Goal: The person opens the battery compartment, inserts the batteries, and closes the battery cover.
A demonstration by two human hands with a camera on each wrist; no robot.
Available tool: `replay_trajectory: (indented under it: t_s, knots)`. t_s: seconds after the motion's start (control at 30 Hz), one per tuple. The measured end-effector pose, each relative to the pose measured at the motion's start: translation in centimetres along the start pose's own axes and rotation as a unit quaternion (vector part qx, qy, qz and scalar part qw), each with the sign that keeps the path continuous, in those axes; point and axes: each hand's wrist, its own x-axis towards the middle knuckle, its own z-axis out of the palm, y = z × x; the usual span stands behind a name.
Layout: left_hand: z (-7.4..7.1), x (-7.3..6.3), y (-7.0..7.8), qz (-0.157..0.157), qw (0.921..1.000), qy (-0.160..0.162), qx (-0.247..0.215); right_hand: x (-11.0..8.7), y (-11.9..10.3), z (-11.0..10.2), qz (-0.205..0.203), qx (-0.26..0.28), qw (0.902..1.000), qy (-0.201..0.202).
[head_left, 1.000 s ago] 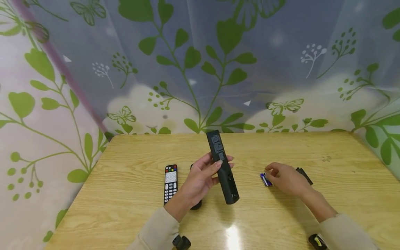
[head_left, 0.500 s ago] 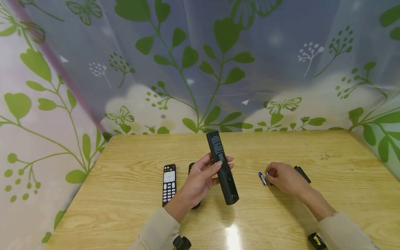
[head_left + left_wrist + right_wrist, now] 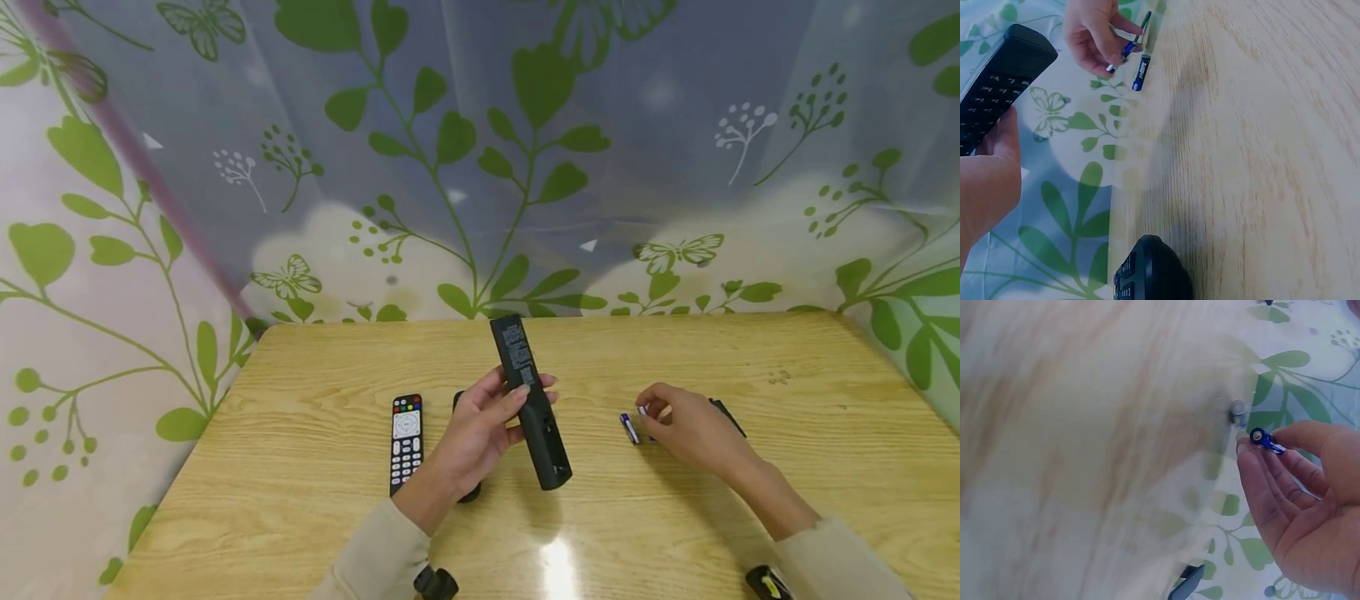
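My left hand (image 3: 476, 433) grips a black remote control (image 3: 542, 429) above the table, its back turned up and the battery compartment at the lower end uncovered. The remote's buttons face the left wrist view. Over to the right, my right hand (image 3: 693, 429) pinches a blue-and-white battery (image 3: 1265, 439) between thumb and fingertips, just above the tabletop. A second battery (image 3: 629, 428) lies on the table beside those fingers. Partly hidden behind the right hand is a small black battery cover (image 3: 731, 414).
A black remote with white buttons (image 3: 407, 437) lies left of the left hand. Another black remote (image 3: 470, 495) is mostly hidden under that hand. The wooden table (image 3: 315, 358) meets a leaf-print cloth (image 3: 450, 208) at its far edge.
The right hand has taken one battery from the pair and raised it slightly off the table, apart from the other. The left hand keeps the remote almost still.
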Motion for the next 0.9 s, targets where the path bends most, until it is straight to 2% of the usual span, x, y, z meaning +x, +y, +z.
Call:
replay_trajectory:
  t_s: [0.2,0.5,0.67,0.9]
  knots:
    - [-0.1,-0.1,0.1,0.001,1.0,0.001,-0.008,-0.7,-1.6,-0.1,-0.01,0.076,0.9971,-0.001]
    - [-0.1,-0.1,0.2,-0.004,0.9999,0.004,-0.009,-2.2,-5.4,0.1,-0.084,0.164,0.9829,-0.001]
    - [-0.1,0.0,0.1,-0.005,0.9999,0.008,-0.009,-2.9,-7.3,0.4,-0.082,0.187,0.9789,0.006]
    - [0.0,0.1,0.0,0.003,0.9999,0.006,-0.009,-3.5,-9.1,1.8,-0.081,0.197,0.976,0.045]
